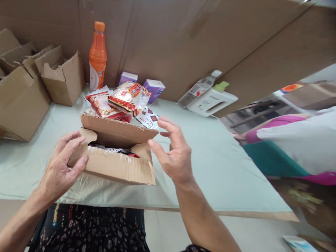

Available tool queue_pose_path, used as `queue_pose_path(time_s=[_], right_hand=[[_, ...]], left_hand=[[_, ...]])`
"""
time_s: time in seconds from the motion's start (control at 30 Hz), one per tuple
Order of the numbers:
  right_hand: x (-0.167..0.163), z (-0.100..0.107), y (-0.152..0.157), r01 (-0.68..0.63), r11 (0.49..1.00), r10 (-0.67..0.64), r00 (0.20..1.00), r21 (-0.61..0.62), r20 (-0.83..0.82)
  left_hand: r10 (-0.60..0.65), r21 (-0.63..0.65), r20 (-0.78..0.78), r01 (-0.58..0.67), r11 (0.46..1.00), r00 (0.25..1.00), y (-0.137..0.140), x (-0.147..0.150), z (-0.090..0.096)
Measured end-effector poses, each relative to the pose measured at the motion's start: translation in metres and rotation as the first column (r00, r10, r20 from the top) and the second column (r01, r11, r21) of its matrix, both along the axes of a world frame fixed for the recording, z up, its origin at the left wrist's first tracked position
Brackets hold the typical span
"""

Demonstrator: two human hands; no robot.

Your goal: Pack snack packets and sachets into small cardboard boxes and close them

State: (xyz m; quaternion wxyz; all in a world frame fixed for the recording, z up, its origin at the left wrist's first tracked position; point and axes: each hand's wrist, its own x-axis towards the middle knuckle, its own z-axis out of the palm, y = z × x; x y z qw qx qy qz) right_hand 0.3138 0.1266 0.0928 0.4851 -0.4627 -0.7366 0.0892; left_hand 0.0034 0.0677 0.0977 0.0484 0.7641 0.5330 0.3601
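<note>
A small cardboard box (118, 166) sits on the table near its front edge, its flaps standing up and its top partly uncovered. Dark, white and red packaging (115, 149) shows inside, too hidden to name. My left hand (61, 164) rests against the box's left end, fingers and thumb apart along the flap and the front panel. Just off the right end, my right hand (174, 152) hovers with its fingers spread and nothing in them. Behind the box lie a red-and-white snack packet (102, 101), a clear-and-red food bag (128, 96) and a white "Super Meal" packet (148, 119).
Several cardboard boxes (21, 101) stand at the left. An orange drink bottle (98, 57), purple-and-white packs (154, 90), a leaning clear bottle (201, 89) and a white jug (212, 101) line the cardboard backdrop (162, 38). At right, another person (299, 136) is beside the pale green-covered table (223, 168).
</note>
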Motion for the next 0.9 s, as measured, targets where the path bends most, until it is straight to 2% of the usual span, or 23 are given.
queue_pose_path(time_s=[0.1, 0.2, 0.27, 0.47, 0.57, 0.67, 0.77, 0.9], right_hand=[[-0.007, 0.003, -0.002, -0.158, 0.987, 0.159, 0.987, -0.029, 0.025], [-0.010, 0.006, -0.009, -0.352, 0.935, 0.353, 0.923, -0.035, 0.154], [-0.009, 0.007, -0.012, -0.404, 0.914, 0.402, 0.891, -0.034, 0.211], [0.003, 0.005, -0.017, -0.447, 0.892, 0.445, 0.842, -0.069, 0.305], [0.011, -0.001, -0.022, -0.449, 0.889, 0.448, 0.809, -0.092, 0.381], [0.017, -0.009, -0.026, -0.423, 0.901, 0.421, 0.792, -0.100, 0.442], [0.019, -0.012, -0.025, -0.406, 0.909, 0.402, 0.788, -0.096, 0.466], [0.019, -0.012, -0.019, -0.422, 0.905, 0.399, 0.793, -0.058, 0.461]], left_hand=[[0.018, -0.006, 0.059, -0.018, 1.000, 0.998, -0.001, 0.000, -0.005], [0.016, 0.000, 0.094, -0.016, 1.000, 0.995, 0.000, -0.001, -0.009], [0.013, 0.001, 0.089, -0.013, 1.000, 0.996, 0.000, 0.000, -0.010], [-0.051, -0.003, 0.001, 0.051, 0.999, 0.999, 0.001, -0.001, -0.007], [-0.075, -0.028, 0.046, 0.076, 0.997, 0.996, 0.002, -0.007, -0.011], [-0.147, -0.080, 0.114, 0.157, 0.984, 0.983, 0.007, -0.015, -0.015], [-0.208, -0.141, 0.163, 0.231, 0.963, 0.965, 0.014, -0.021, -0.017], [-0.217, -0.174, 0.185, 0.250, 0.952, 0.958, 0.018, -0.021, -0.016]])
